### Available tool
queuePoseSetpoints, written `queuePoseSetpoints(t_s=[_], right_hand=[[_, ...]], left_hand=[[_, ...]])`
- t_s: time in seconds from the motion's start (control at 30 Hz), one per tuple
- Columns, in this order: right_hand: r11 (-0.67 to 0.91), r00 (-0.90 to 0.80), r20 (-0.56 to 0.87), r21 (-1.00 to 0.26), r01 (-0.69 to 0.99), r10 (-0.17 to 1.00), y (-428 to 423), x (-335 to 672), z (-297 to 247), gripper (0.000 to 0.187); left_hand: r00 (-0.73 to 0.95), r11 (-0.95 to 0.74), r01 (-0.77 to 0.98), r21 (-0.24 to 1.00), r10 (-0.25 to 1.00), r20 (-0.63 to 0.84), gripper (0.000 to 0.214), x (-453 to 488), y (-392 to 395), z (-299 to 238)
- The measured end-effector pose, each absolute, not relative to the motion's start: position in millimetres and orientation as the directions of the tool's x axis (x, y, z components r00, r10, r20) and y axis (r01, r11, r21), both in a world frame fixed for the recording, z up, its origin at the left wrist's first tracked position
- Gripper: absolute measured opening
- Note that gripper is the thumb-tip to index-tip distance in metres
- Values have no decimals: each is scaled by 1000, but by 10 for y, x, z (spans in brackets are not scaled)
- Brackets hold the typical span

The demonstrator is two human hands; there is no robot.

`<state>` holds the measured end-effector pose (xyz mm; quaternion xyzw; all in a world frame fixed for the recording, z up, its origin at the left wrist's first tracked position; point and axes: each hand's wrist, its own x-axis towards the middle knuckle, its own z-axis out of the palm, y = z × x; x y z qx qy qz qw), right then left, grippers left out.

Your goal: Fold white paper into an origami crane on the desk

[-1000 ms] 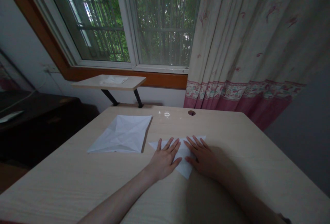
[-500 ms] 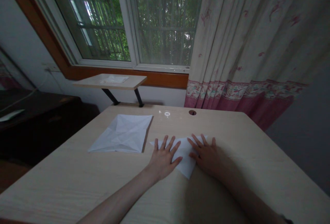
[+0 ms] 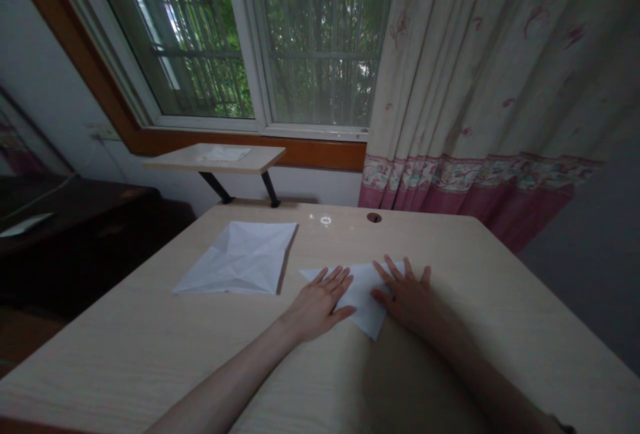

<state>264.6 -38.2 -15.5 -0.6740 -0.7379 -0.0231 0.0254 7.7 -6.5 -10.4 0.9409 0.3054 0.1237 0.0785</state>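
Note:
A white sheet of paper folded into a triangle [image 3: 367, 301] lies on the table, one corner pointing toward me. My left hand [image 3: 320, 304] rests flat on its left part, fingers stretched out and thumb apart. On its right part lies my right hand [image 3: 407, 294], palm down with the fingers spread. Both hands cover portions of the paper, so its side edges are partly hidden. Farther left sits a larger, creased square of white paper [image 3: 243, 257], which neither hand touches.
The pale wooden table [image 3: 175, 354] has a round cable hole [image 3: 374, 218] near its back edge. A small raised shelf [image 3: 265, 154] on black legs holds another white paper [image 3: 225, 153]. Behind are a window and a flowered curtain [image 3: 450, 87]; a dark cabinet [image 3: 100, 221] stands left.
The folded paper has shifted slightly to the right, with my right hand moving the same way. The fingers of my left hand have drawn closer together.

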Motion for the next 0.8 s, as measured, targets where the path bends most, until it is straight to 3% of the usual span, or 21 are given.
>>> queuePoseSetpoints(t_s=[0.17,0.3,0.63,0.8], right_hand=[[97,-98,52,12,995,994,-368,2653,-168,62],[72,-72,57,12,997,996,-360,2634,-206,61],[79,-77,58,-35,996,995,-347,2636,-189,53],[96,-88,99,-70,993,991,-340,2656,-204,49]], left_hand=[[802,-807,551,214,582,131,84,65,-43,-15],[798,-808,554,203,584,149,86,61,-20,-32],[805,-829,536,159,559,198,53,39,33,-69],[791,-826,520,217,561,242,34,59,15,-51]])
